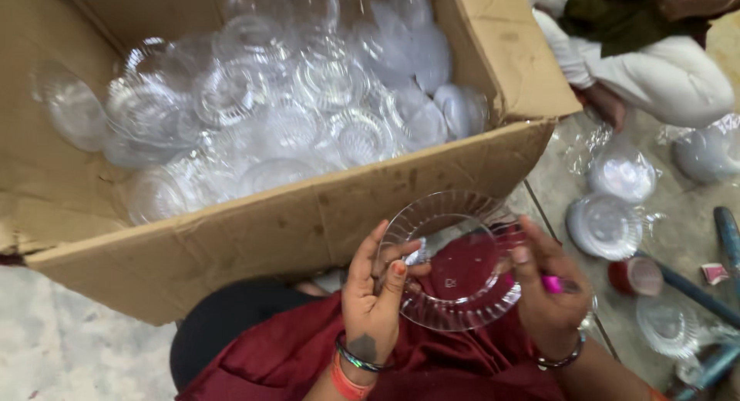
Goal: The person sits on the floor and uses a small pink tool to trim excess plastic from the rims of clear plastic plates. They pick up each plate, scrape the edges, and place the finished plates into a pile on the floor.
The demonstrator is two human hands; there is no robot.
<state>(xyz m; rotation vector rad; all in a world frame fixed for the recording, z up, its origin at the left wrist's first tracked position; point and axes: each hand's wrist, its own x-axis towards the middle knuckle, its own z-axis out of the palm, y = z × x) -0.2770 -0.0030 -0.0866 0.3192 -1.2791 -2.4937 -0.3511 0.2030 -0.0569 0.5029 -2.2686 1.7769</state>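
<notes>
Gripping clear ribbed plastic bowl (455,258): L hand (371,297) + R hand (547,293) clamped on opp. rims; cardboard box (254,231) behind.

A person in a dark red garment wears an orange band and dark metallic bangle on the left wrist (354,362), a dark bracelet on the right wrist (561,360), at six o'clock.

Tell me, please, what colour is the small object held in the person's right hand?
Bright pink: the small pink object shows between the right hand's fingers in the head view.
</notes>
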